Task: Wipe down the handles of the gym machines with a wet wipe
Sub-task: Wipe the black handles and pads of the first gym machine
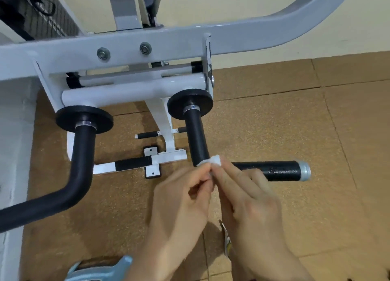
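Both your hands meet at the bend of the right handle (196, 137). This is the black L-shaped bar that drops from a black disc (190, 100) on the white machine frame (168, 40), then turns out toward a metal end cap (305, 171). The wet wipe (215, 160) sits right at that bend — a small white wad touching the bar's padding.

Your left hand (179, 198) pinches the wipe from the near side of the handle, thumb and forefinger closed on it. Your right hand (249, 200) pinches it just beside the left, and its other fingers hide the start of the handle's horizontal run. Each grip is narrow and holds the wipe, not the bar itself.

Well to the left of that handle, a second black handle (83, 154) curves down from its own disc, with no hand on it. Beneath the right handle lies the brown tiled floor (295, 111) — and past the bend, low on the frame, are short black-sleeved bars (133, 164).
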